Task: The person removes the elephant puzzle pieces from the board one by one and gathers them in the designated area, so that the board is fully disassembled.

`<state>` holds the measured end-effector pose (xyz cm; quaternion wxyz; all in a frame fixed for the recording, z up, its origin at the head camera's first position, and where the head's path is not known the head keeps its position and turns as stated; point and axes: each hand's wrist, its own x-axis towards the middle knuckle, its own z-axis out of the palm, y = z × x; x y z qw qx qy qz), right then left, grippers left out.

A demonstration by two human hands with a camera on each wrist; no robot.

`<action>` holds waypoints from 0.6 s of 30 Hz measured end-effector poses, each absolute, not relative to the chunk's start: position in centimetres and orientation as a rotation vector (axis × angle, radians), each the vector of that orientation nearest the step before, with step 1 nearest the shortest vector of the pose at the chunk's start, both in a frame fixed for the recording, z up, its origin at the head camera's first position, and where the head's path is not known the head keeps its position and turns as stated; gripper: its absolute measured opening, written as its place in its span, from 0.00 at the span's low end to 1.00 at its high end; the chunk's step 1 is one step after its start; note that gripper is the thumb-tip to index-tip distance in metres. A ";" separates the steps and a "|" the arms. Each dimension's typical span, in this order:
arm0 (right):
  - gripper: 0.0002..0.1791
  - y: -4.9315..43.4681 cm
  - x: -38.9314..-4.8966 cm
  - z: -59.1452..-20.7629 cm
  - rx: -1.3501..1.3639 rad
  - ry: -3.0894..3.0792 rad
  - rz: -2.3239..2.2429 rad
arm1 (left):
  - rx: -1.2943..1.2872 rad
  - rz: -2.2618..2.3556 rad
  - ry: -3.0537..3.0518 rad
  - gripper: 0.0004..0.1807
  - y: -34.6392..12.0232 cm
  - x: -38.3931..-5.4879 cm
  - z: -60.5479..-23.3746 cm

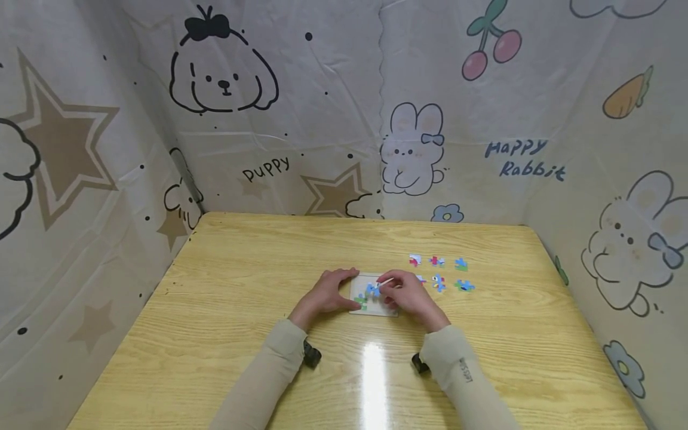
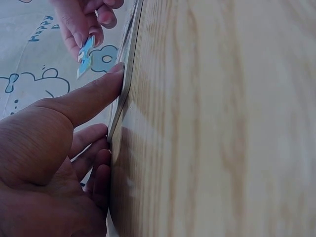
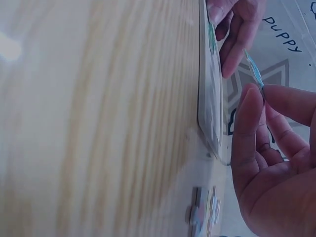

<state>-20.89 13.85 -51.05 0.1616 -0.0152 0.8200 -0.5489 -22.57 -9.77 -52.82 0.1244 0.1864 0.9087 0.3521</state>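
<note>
A pale square puzzle tray [image 1: 383, 307] lies flat on the table, with a green-edged puzzle piece [image 1: 361, 301] in its near left corner. My left hand [image 1: 326, 291] holds the tray's left side, thumb at the near corner and fingers toward the far one. Above the tray, my right hand [image 1: 404, 292] pinches a blue puzzle piece [image 1: 372, 290] between thumb and index finger. The left wrist view shows this piece [image 2: 85, 57] raised off the tray, with blue and white printing. In the right wrist view it is tilted nearly edge-on.
To the right of the tray, several loose puzzle pieces [image 1: 438, 282] lie in two rows on the wooden table [image 1: 258, 257]. The nearest ones sit close to my right hand. A printed cloth [image 1: 333, 119] hangs behind the table and along both sides.
</note>
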 end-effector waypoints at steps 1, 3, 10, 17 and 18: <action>0.10 14.0 -20.9 -51.1 -0.042 2.344 -1.566 | 0.543 1.027 2.648 0.46 -9.8 -22.6 -52.8; 0.10 14.3 -20.9 -51.1 -0.036 2.354 -1.562 | 0.544 1.030 2.645 0.45 -9.8 -22.5 -52.8; 0.09 15.6 -20.4 -51.0 -0.020 2.371 -1.551 | 0.555 1.027 2.642 0.46 -10.0 -22.6 -53.0; 0.11 17.8 -19.8 -50.6 -0.023 2.356 -1.597 | 0.556 1.044 2.636 0.46 -9.9 -22.7 -53.1; 0.11 18.1 -19.7 -50.6 -0.029 2.362 -1.601 | 0.555 1.041 2.635 0.46 -9.9 -22.7 -53.1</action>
